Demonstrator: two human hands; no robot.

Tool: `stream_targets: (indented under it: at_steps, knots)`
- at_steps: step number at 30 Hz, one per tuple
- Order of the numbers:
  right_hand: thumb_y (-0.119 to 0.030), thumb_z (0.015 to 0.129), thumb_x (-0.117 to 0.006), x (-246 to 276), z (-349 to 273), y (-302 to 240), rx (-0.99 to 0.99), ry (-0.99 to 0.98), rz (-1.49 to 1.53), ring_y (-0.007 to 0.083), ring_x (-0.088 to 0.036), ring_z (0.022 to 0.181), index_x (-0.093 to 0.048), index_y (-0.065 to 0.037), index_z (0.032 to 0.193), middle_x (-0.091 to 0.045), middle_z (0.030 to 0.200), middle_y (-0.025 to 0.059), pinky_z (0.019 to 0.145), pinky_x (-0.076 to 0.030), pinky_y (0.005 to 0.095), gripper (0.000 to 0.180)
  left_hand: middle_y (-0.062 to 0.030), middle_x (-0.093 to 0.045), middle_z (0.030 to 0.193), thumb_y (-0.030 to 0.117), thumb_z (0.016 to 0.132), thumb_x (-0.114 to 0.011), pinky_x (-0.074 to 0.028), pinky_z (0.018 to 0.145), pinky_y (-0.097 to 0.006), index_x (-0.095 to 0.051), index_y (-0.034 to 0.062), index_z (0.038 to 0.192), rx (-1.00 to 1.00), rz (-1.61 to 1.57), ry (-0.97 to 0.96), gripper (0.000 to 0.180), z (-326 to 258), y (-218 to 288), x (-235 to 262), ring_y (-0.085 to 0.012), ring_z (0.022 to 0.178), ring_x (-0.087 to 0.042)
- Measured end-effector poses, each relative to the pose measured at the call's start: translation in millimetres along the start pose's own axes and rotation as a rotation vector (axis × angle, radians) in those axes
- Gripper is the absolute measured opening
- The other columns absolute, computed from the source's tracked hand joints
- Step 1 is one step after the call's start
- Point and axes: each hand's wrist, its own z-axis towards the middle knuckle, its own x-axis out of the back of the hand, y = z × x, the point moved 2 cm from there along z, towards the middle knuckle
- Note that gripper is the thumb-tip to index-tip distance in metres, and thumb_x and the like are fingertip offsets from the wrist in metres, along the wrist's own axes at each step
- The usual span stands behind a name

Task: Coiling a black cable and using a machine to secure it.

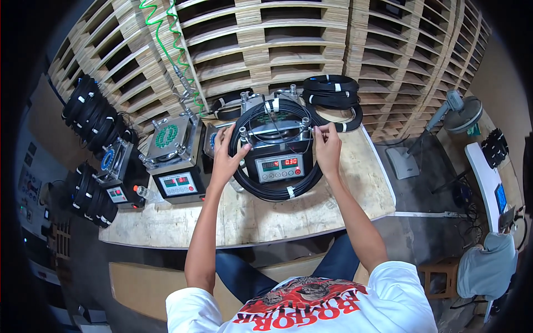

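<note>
From the camera on my head I look down at my two hands on a wooden desk point(311, 213). A big coil of black cable point(277, 191) sits around the metal posts of a small machine point(276, 150) in the middle of the desk. The coil hangs down past the front of the machine, over its red number screen.

My left hand point(226, 152) rests on the left side of the coil, near a post. I cannot tell if these fingers are curled shut on the cable or only lying on it. My right hand point(327, 145) is on the right side. Its fingers point(319, 130) are pinched on a small white tie at the top of the coil.

I think a few things could go wrong. If I pull one side harder than the other, the loops could catch on a post and get bent. If the white tie slips out of my pinch, the loops could spring apart and tangle.

A second machine point(175, 150) stands just beside my left arm, so a wide swing could bump it. A pile of coils point(331, 91) sits behind my right hand.
</note>
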Motion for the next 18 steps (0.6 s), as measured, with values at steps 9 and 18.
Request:
stream_targets:
  at_steps: [9,18]
  knots:
    - [-0.006,0.087,-0.072,18.2,-7.8,13.0,-0.101,-0.062,0.098,0.0066,-0.047,0.063,-0.062,-0.002,0.105,-0.057,0.077,0.0002,0.057,-0.04,0.0227,0.021,-0.022,-0.042,0.147,0.042,0.091,-0.067,-0.035,0.111,-0.042,-0.036,0.0107,0.151,0.026,-0.164,-0.013,0.075,-5.7,0.5,-11.2,-0.0361,0.135,-0.043]
    - [0.001,0.097,-0.056,-18.2,-40.2,-2.9,-0.153,-0.292,0.501,0.0098,-0.064,0.081,-0.059,0.006,0.103,-0.07,0.097,0.012,0.072,-0.052,0.0228,0.009,-0.022,-0.041,0.147,0.04,0.092,-0.065,-0.036,0.111,-0.043,-0.041,0.0117,0.149,0.046,-0.147,0.059,0.068,-10.6,3.7,-18.6,-0.0379,0.134,-0.044]
